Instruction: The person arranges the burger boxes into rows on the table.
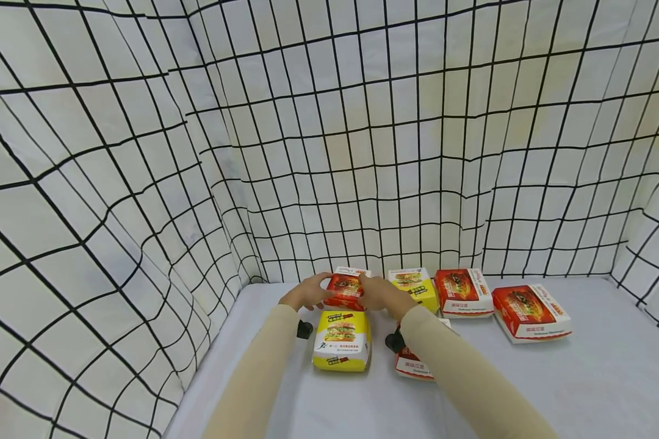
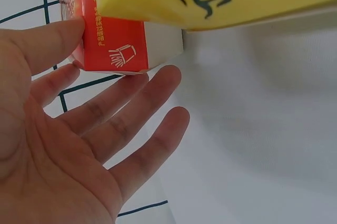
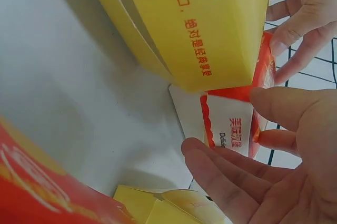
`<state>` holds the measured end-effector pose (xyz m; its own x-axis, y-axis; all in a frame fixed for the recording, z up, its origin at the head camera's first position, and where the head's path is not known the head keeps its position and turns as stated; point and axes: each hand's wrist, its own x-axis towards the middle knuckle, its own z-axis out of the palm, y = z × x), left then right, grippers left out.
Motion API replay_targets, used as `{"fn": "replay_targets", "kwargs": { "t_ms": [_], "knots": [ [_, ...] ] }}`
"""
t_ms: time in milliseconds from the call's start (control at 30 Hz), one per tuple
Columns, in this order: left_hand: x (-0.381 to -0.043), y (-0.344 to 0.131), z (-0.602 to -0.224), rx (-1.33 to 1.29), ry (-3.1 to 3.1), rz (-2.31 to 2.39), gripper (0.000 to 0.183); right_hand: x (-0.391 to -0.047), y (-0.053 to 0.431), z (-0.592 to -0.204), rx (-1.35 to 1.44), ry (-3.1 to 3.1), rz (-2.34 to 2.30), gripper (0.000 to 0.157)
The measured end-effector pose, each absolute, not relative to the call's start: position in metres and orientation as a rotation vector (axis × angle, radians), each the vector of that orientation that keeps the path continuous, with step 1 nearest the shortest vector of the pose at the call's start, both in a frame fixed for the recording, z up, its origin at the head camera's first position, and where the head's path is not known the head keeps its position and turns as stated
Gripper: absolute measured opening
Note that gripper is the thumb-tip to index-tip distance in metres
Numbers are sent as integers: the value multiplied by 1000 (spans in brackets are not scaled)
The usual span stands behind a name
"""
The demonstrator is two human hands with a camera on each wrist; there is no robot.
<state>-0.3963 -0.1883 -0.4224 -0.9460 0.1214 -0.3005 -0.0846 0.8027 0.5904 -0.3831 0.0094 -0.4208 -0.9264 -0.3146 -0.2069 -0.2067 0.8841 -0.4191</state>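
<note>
A red and white burger box [image 1: 345, 290] sits at the back of the table between both hands. My left hand [image 1: 307, 292] is at its left side; in the left wrist view the thumb touches the red wall [image 2: 113, 47] and the other fingers spread out fairly straight. From the right side, my right hand [image 1: 385, 296] reaches to the same box, its thumb and extended fingers against the corner and white flank [image 3: 231, 124] in the right wrist view. Just in front stands a yellow and white burger box [image 1: 340, 338], overlapping the red one in both wrist views.
To the right in the back row are another yellow box [image 1: 421, 291] and two red boxes, one nearer [image 1: 464, 292] and one farther right [image 1: 531, 312]. A further red box [image 1: 414, 366] lies partly hidden under the right forearm. Black-gridded white walls [image 1: 351, 152] enclose the white table [image 1: 598, 378].
</note>
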Motion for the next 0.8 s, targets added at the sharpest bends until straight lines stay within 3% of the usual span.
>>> {"fn": "replay_targets", "kwargs": {
  "t_ms": [167,400,800],
  "knots": [
    [-398,-193,-425,30,2664,916,57,-382,9,-420,-405,2772,-578,67],
    [-399,-196,-426,9,2691,921,58,-385,13,-413,-512,2865,-585,51],
    [-394,-205,-432,35,2764,976,58,-394,17,-418,-404,2798,-752,80]
  ]
}}
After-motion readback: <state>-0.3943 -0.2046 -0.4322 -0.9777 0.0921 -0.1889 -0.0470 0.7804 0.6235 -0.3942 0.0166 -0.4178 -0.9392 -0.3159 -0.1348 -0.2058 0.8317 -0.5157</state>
